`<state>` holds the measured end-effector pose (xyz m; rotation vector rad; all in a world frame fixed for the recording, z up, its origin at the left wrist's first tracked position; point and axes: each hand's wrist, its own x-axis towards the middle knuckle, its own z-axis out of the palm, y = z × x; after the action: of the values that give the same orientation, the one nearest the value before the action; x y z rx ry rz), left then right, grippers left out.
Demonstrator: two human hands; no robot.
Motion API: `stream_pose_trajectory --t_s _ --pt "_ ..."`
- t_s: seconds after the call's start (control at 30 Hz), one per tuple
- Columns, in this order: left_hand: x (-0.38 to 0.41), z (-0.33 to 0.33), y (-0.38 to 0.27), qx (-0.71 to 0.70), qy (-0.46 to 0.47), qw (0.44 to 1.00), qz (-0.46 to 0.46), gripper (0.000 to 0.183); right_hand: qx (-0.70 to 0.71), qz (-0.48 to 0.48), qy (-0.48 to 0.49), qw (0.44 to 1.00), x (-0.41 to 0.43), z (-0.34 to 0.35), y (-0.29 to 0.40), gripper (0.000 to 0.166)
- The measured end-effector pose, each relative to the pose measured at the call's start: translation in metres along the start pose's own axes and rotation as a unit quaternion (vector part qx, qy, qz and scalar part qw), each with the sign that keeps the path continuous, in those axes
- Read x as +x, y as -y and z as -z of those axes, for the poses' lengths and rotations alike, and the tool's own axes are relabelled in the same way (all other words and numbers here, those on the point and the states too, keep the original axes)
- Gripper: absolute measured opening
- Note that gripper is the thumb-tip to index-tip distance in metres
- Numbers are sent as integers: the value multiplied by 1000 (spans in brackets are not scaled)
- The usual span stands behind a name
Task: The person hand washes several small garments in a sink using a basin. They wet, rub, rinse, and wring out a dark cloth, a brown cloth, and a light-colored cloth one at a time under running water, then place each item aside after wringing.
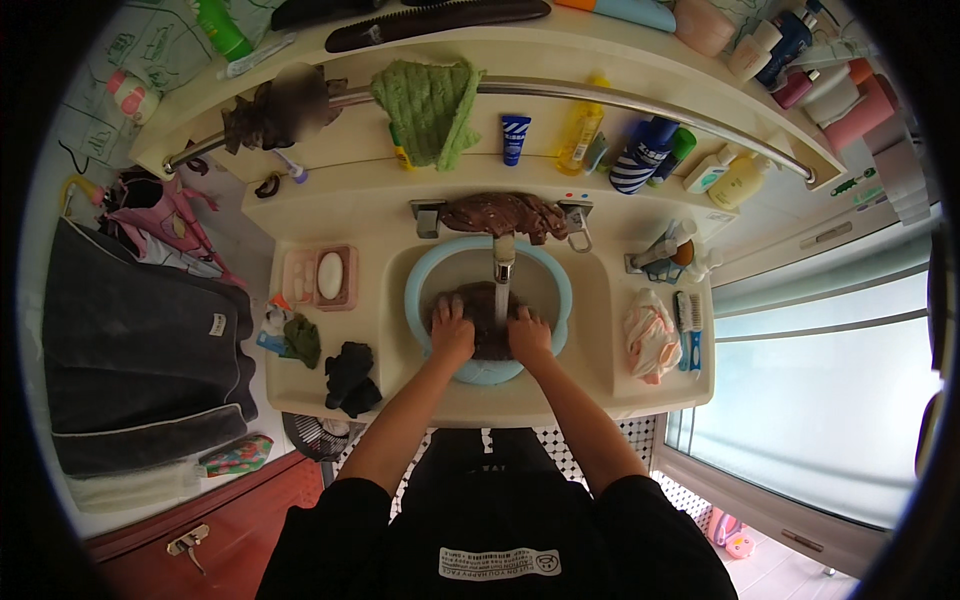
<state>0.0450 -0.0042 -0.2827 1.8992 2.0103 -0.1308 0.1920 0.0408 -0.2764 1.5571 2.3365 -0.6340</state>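
Note:
A light-blue plastic basin (415, 296) sits in the cream washbasin (589, 337) in front of me. Inside it lies a soaked dark brown cloth (491, 341), partly under water. My left hand (452, 330) grips the cloth at its left side, and my right hand (529, 335) has hold of it at the right. Some fingertips are hidden in the cloth and water. Between my hands, water runs from the chrome faucet (504, 259) onto the cloth. Another wet brown cloth (495, 214) is draped over the faucet's base, between its two handles.
Left on the counter are a pink soap dish (351, 277) with white soap (330, 275) and black cloth (351, 379). To the right lie a white-and-pink cloth (651, 337) and brushes (694, 330). Above, a metal rail (555, 88) carries a green towel (427, 112); several bottles stand behind it.

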Motion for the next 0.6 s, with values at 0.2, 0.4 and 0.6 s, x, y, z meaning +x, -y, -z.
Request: stream_pose_trajectory --t_s 0.2,0.4,0.6 --pt "-4 9 1 -257 -99 947 -166 27 289 166 -168 928 -21 18 -5 37" --pt "-10 40 -2 -298 -138 940 -99 30 258 196 -260 910 -29 56 -8 35" --pt "-25 105 -13 -331 -215 913 -104 28 109 7 -279 954 -35 15 -5 31"
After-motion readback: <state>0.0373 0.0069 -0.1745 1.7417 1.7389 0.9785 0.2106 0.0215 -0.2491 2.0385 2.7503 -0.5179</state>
